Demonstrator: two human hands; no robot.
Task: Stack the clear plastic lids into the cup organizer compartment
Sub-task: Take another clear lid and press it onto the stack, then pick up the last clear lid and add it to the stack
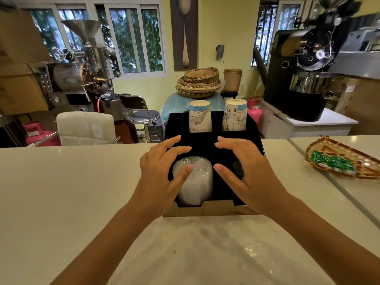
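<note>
Head cam looks down at a black organizer (254, 136) sitting on a pale counter (61, 182), its cardboard-coloured front edge (218, 208) facing the person. Stack of clear lids (197, 179) sits in the front-left compartment, domed top up, filling most of that slot, with a bit of dark gap on its right side before the divider. Front-right compartment looks dark, and I can't tell what's in it because the hand covers most of it.

Left hand (159, 177) hovers over the left side of the stack, fingers spread and loosely curled, thumb tip lying over the top of the lids; not gripping anything as far as I can see. Right hand (244, 171) is over the front-right compartment, fingers also splayed wide, holding nothing, thumb pointing toward the divider just beside the lids.

Back row has two paper cup stacks (200, 118) standing upright, one per compartment.

Room-wise: plenty of bare counter to the left of the organizer. To the right there's a seam in the counter, then a woven tray (320, 145) with green packets (329, 162), well apart from the box. Crinkly clear plastic wrap (216, 247) lies on the counter between the forearms, near the front edge of the box.
</note>
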